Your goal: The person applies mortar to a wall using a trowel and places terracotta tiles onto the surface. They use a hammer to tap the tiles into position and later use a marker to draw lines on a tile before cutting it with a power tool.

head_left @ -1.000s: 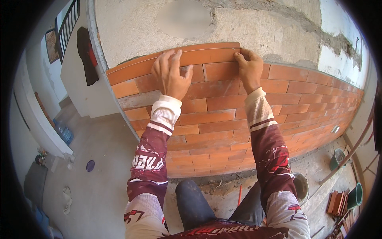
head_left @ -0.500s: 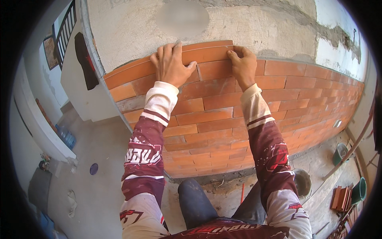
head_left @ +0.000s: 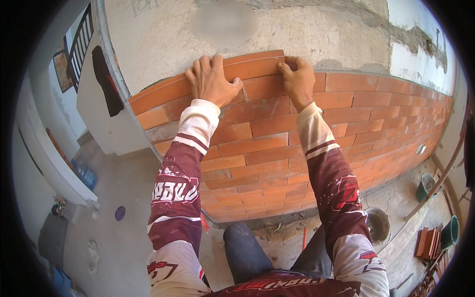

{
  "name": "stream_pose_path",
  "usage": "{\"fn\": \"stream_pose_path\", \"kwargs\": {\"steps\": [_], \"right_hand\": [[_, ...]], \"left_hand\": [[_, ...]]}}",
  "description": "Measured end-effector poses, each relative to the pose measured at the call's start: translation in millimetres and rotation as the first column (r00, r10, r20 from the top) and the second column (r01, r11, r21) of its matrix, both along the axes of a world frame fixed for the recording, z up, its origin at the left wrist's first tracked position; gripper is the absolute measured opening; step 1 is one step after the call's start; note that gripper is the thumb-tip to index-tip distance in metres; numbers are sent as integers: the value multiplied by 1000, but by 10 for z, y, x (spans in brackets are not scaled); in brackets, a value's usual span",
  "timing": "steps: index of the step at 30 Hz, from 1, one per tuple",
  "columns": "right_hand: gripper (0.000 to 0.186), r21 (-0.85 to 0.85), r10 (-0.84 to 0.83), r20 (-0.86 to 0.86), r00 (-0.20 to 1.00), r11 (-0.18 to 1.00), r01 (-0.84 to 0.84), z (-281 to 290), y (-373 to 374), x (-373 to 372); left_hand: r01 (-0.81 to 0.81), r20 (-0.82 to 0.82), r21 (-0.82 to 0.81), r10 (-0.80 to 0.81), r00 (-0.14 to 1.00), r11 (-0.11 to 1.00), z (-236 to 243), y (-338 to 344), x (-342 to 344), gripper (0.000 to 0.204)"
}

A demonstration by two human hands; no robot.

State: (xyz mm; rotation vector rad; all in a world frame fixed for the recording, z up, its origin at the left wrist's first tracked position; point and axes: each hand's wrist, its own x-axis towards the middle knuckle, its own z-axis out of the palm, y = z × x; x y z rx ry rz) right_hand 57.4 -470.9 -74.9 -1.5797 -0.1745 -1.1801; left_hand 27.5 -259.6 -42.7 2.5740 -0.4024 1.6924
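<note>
A terracotta brick tile (head_left: 255, 68) lies along the top row of the tiled wall (head_left: 267, 111), against the bare render. My left hand (head_left: 212, 83) reaches over it, fingers hooked at its upper edge and thumb spread low across its face. At the tile's right end, my right hand (head_left: 299, 81) is closed, thumb in front and fingers curled at the top corner. A thin pale string line runs across the front of the top row and passes under my left hand. The tile's back and its left part behind my left hand are hidden.
Rough grey render (head_left: 316, 34) rises above the tiles. Down on the right floor are a mortar bucket (head_left: 379, 225), green buckets (head_left: 451, 232) and stacked tiles (head_left: 429, 242). A long pole (head_left: 435, 188) leans there. A water bottle (head_left: 85, 174) stands at left by the wall.
The view has shifted slightly, with the wall and hands a little further left in it. Both hands keep the same hold on the tile.
</note>
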Motion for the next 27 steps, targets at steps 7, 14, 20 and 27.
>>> {"fn": "stream_pose_path", "kwargs": {"steps": [7, 14, 20, 27], "right_hand": [[32, -34, -24, 2, 1000, 999, 24, -7, 34, -32], [31, -34, -10, -49, 999, 999, 9, 6, 22, -46], [31, -75, 52, -116, 992, 995, -61, 50, -4, -20], [32, -57, 152, -50, 987, 986, -155, 55, -22, -63]], "left_hand": [[-12, 54, -20, 13, 998, 1000, -55, -50, 21, 61], [15, 66, -12, -14, 998, 1000, -71, -26, 25, 62], [19, 24, 10, -20, 1000, 1000, -2, 38, -10, 62], [75, 21, 30, -75, 997, 997, 0, 94, 31, 60]]}}
